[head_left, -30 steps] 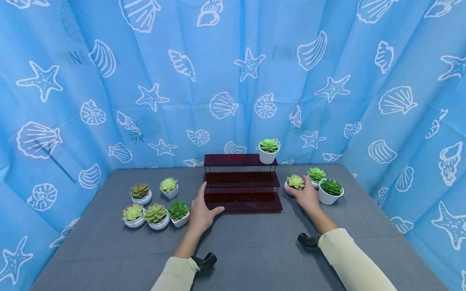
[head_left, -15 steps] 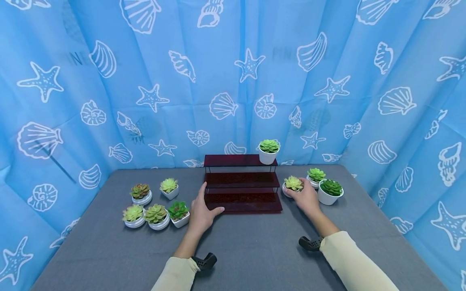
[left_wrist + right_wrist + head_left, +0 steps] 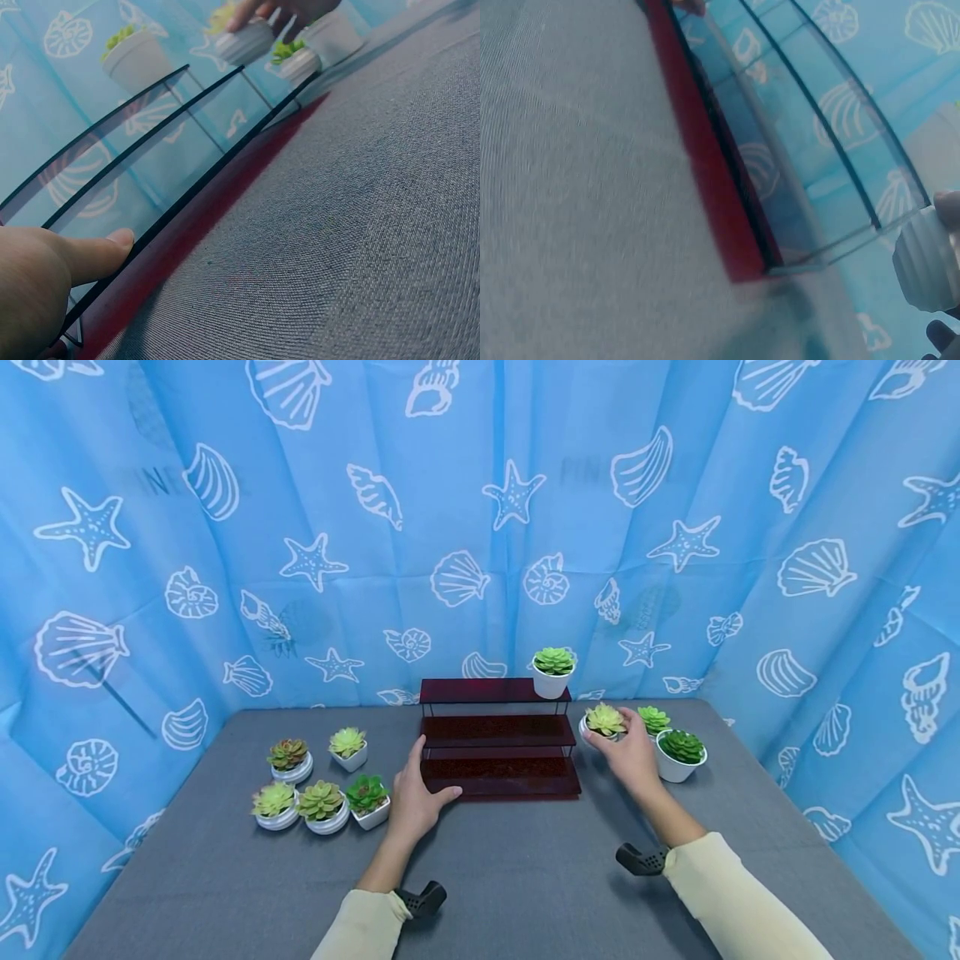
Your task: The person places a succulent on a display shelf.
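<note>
My right hand point(image 3: 632, 753) pinches a ridged white pot with a pale yellow-green succulent point(image 3: 603, 722), just right of a dark red three-tier shelf point(image 3: 487, 732). In the left wrist view this potted succulent point(image 3: 244, 43) is raised off the table, and its ridged pot point(image 3: 924, 259) shows at the right edge of the right wrist view. My left hand point(image 3: 414, 800) rests against the shelf's left end, index finger straight along the side. Its thumb point(image 3: 105, 255) lies on the lowest tier's front edge; the other fingers are hidden there. A green succulent in a white pot point(image 3: 553, 673) stands on the top tier's right end.
Two more potted succulents, a bright green one point(image 3: 652, 718) and a dark green one point(image 3: 681, 755), stand right of my right hand. Several others, including a red-tipped one point(image 3: 290, 758), are grouped on the grey cloth point(image 3: 517, 877) at left. A blue shell-print curtain point(image 3: 465, 527) hangs behind.
My right hand has lifted the pale succulent's pot up and slightly left, away from the two pots beside it. The left hand stays in place at the shelf.
</note>
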`<state>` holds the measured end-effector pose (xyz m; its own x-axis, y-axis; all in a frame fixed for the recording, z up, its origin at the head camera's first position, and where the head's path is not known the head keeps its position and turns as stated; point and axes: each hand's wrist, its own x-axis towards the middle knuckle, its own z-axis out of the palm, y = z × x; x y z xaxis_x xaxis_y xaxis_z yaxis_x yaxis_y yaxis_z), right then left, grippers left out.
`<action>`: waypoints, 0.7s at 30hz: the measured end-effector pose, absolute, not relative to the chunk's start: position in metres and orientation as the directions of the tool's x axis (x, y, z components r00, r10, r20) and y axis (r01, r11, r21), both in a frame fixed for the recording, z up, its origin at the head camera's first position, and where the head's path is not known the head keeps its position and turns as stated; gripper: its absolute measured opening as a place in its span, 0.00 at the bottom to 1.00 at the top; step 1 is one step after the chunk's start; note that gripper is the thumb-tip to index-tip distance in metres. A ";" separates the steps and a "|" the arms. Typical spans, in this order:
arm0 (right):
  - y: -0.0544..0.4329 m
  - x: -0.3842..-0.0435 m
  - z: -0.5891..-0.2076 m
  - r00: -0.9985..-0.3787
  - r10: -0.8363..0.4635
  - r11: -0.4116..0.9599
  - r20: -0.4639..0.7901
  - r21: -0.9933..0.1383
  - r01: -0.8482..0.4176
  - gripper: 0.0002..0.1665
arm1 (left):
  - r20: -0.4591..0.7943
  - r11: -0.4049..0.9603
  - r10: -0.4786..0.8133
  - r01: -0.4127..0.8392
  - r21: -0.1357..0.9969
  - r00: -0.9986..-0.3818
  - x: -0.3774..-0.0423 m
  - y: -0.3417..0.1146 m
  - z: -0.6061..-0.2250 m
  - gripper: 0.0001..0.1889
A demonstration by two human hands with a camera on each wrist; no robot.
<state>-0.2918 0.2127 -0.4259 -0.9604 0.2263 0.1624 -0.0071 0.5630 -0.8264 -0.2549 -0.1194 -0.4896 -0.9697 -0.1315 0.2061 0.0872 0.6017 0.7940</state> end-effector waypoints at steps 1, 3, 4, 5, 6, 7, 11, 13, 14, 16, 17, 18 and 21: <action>0.211 -0.291 -0.424 -0.960 0.225 0.558 0.166 -0.830 -0.013 0.52 | 0.207 0.601 -0.132 0.088 0.794 -0.969 -0.255 -0.120 -0.490 0.53; 0.206 -0.291 -0.421 -0.958 0.221 0.548 0.181 -0.836 -0.031 0.51 | 0.210 0.601 -0.132 0.090 0.794 -0.969 -0.255 -0.120 -0.490 0.53; 0.204 -0.291 -0.420 -0.957 0.220 0.544 0.189 -0.838 -0.040 0.50 | 0.211 0.601 -0.132 0.091 0.794 -0.969 -0.255 -0.120 -0.490 0.53; 0.202 -0.291 -0.419 -0.956 0.217 0.536 0.197 -0.843 -0.052 0.49 | 0.211 0.602 -0.132 0.091 0.794 -0.968 -0.255 -0.120 -0.490 0.53; 0.199 -0.291 -0.419 -0.955 0.213 0.529 0.205 -0.846 -0.064 0.49 | 0.212 0.602 -0.132 0.091 0.793 -0.968 -0.255 -0.120 -0.490 0.53; 0.197 -0.291 -0.418 -0.954 0.209 0.524 0.214 -0.848 -0.076 0.48 | 0.212 0.603 -0.132 0.091 0.792 -0.968 -0.255 -0.120 -0.491 0.53; 0.188 -0.293 -0.419 -0.953 0.196 0.514 0.231 -0.852 -0.101 0.47 | 0.218 0.604 -0.134 0.095 0.791 -0.967 -0.255 -0.119 -0.491 0.52; 0.184 -0.295 -0.421 -0.953 0.192 0.523 0.233 -0.846 -0.102 0.47 | 0.222 0.604 -0.133 0.099 0.791 -0.966 -0.255 -0.119 -0.490 0.52; 0.182 -0.296 -0.422 -0.954 0.191 0.525 0.231 -0.845 -0.100 0.47 | 0.224 0.603 -0.132 0.101 0.792 -0.966 -0.254 -0.119 -0.490 0.52; 0.179 -0.298 -0.424 -0.955 0.185 0.529 0.232 -0.843 -0.102 0.48 | 0.224 0.603 -0.131 0.102 0.791 -0.966 -0.254 -0.119 -0.490 0.52; 0.178 -0.299 -0.425 -0.955 0.183 0.529 0.233 -0.842 -0.104 0.48 | 0.225 0.603 -0.132 0.102 0.791 -0.965 -0.254 -0.119 -0.490 0.52; 0.177 -0.300 -0.426 -0.956 0.180 0.523 0.233 -0.846 -0.107 0.48 | 0.226 0.604 -0.131 0.103 0.790 -0.965 -0.254 -0.119 -0.490 0.52; 0.173 -0.302 -0.427 -0.959 0.174 0.498 0.222 -0.860 -0.109 0.47 | 0.226 0.606 -0.130 0.103 0.789 -0.965 -0.255 -0.119 -0.491 0.52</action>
